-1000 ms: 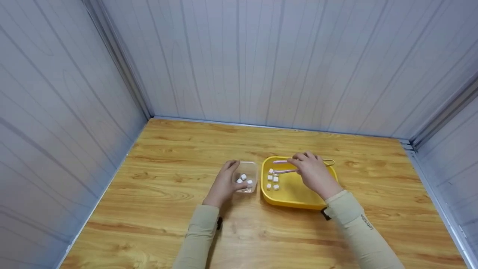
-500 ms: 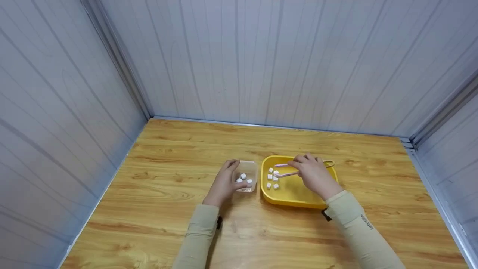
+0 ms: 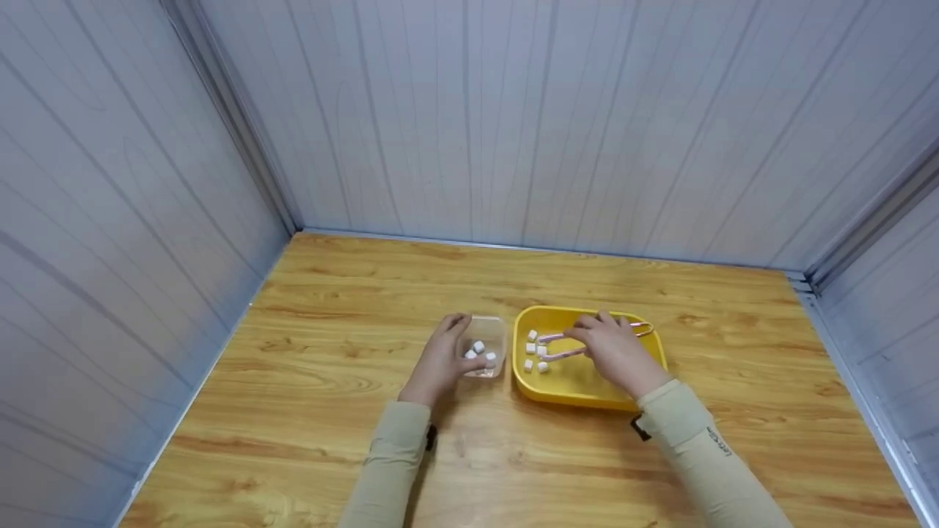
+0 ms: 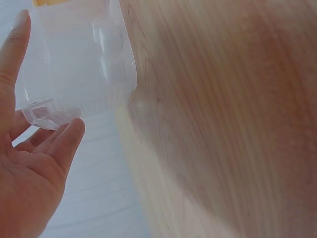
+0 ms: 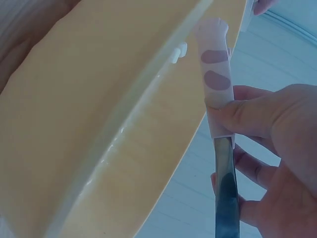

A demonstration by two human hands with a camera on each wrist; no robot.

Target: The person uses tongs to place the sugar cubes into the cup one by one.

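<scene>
My left hand (image 3: 440, 359) holds a small clear plastic container (image 3: 494, 331) between thumb and fingers at its left side. Several white cubes (image 3: 478, 346) lie in it. In the left wrist view, the thumb and fingertips touch the wall of the container (image 4: 74, 54). My right hand (image 3: 616, 353) grips a pair of tongs (image 3: 565, 354) with pink arms and a metal bend. The tong tips are apart, one on each side of a white cube (image 3: 541, 351) in the yellow tray (image 3: 579, 400). In the right wrist view, one pink-spotted tong arm (image 5: 215, 74) shows under the thumb.
More white cubes (image 3: 529, 365) lie in the left part of the tray. The tray stands just right of the container on a wood-grain table (image 3: 352, 308). Pale panel walls (image 3: 499, 132) close off the back and both sides.
My right hand has brought the tongs slightly toward the table's front, and their tips now stand either side of a middle cube. The left hand and container have stayed in place.
</scene>
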